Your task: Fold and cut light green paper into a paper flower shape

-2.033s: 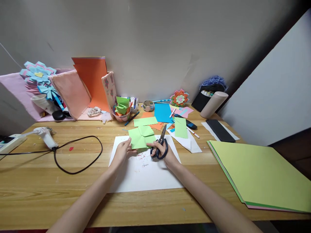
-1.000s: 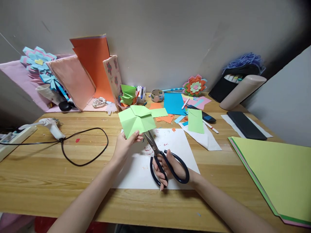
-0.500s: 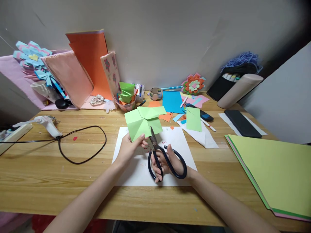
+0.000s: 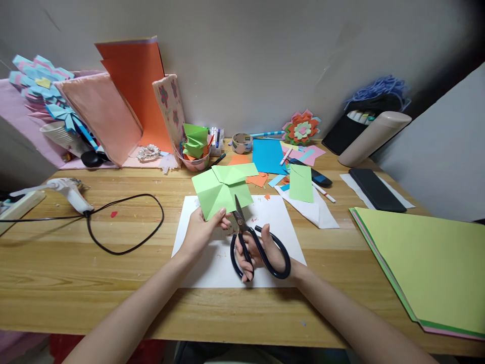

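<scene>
A creased light green paper (image 4: 215, 189) is pinched at its lower edge between the thumb and fingers of my left hand (image 4: 206, 227). One flap of it sticks out to the upper right. My right hand (image 4: 261, 250) holds black-handled scissors (image 4: 271, 258), its fingers and thumb in the two loops. The scissors' blades point up at the paper's lower right part, close to my left fingertips; whether they touch the paper I cannot tell. Both hands are above a white sheet (image 4: 197, 273) on the wooden table (image 4: 125, 303).
At the left are a glue gun (image 4: 74, 194) and a looped black cable (image 4: 129, 197). Coloured paper pieces, a blue sheet (image 4: 269, 155) and tape (image 4: 241, 143) are behind the hands. Large yellow sheets (image 4: 428, 263) and a black phone (image 4: 377, 189) are at the right.
The camera view has shifted slightly, moving the background a little. My hands, the green paper and the scissors keep almost the same pose.
</scene>
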`<state>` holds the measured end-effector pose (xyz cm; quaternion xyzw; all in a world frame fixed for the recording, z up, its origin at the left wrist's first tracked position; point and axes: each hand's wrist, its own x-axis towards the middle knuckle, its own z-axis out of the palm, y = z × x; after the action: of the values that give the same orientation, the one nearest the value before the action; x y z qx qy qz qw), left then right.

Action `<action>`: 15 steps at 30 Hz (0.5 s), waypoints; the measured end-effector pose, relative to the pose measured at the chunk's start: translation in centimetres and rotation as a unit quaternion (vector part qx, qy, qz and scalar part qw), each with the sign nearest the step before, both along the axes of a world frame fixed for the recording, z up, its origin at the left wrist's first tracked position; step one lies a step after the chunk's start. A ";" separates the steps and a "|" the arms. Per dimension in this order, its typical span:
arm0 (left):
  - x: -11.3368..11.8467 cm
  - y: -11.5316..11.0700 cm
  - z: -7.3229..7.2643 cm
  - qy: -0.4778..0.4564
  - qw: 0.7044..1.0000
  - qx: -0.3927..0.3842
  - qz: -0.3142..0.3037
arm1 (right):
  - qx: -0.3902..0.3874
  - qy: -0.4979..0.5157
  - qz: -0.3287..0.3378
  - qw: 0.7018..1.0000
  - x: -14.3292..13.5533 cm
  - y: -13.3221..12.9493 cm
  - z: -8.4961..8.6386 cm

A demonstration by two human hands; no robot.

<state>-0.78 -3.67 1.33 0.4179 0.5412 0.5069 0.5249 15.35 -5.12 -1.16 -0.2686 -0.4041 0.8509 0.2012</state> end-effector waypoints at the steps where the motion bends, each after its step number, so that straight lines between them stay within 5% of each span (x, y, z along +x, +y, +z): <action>1: 0.0 0.0 0.0 0.001 1.000 0.000 0.001 | 0.001 0.001 0.000 1.000 0.0 0.0 0.0; 15: 0.0 -0.1 0.2 0.015 1.000 0.008 0.006 | 0.059 0.013 -0.034 0.998 0.1 -0.6 -1.4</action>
<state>-0.78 -3.73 1.57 0.4264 0.5478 0.5076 0.5104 15.48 -5.75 -2.51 -0.2586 -0.4418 0.8217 0.2506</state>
